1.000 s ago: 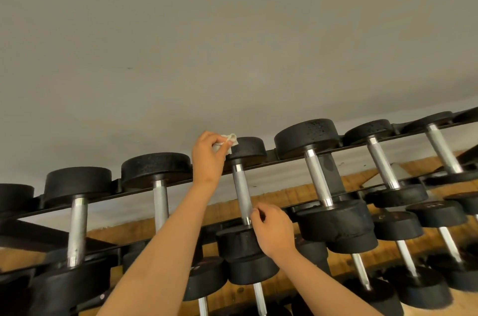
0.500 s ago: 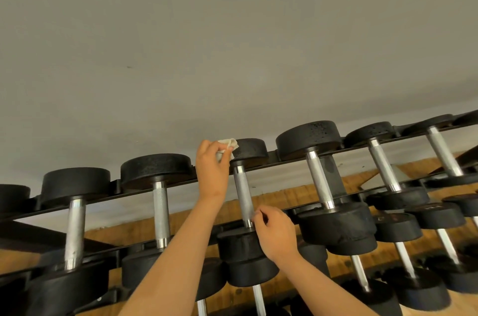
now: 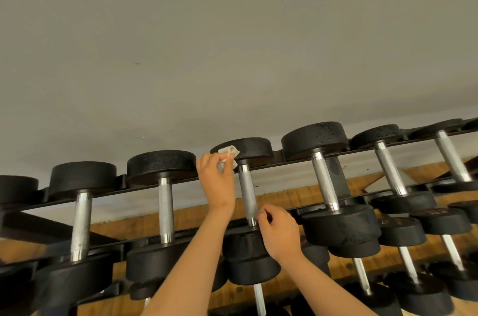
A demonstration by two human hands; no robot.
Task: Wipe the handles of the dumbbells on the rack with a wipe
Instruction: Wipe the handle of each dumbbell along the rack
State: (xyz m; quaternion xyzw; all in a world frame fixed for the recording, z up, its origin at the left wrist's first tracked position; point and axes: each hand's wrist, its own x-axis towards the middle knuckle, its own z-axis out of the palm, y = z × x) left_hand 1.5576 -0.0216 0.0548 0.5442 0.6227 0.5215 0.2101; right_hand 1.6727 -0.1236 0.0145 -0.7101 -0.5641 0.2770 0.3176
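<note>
Nearest, the right hand (image 3: 278,234) sits at the lower end of the handle (image 3: 247,192), fingers curled against it just above the near head (image 3: 245,245). Whether they pinch the handle or only touch it I cannot tell. If that hand is meant to steady the dumbbell (image 3: 248,203) and slips, the handle could roll under the wiping stroke and end up half cleaned. The fingers also lie close to where handle meets head, a likely pinch spot should the weight shift on the rack (image 3: 121,181).

Further up, the left hand (image 3: 217,182) grasps the wipe (image 3: 229,152), bunched small between thumb and fingers. It is at the top of the same handle, beside the far head (image 3: 252,147). The wipe looks to be off the handle or only brushing its top end, and the stretch between the two hands is bare. The risk here is a stroke that cleans one side only, since the wipe is small and the hand comes in from the left. The wipe could also snag on the rough grip, tear, or drop behind the rack against the wall (image 3: 232,44), out of easy reach.

The neighbours' handles (image 3: 165,209) have no wipe near them, so hurrying this one would save little
</note>
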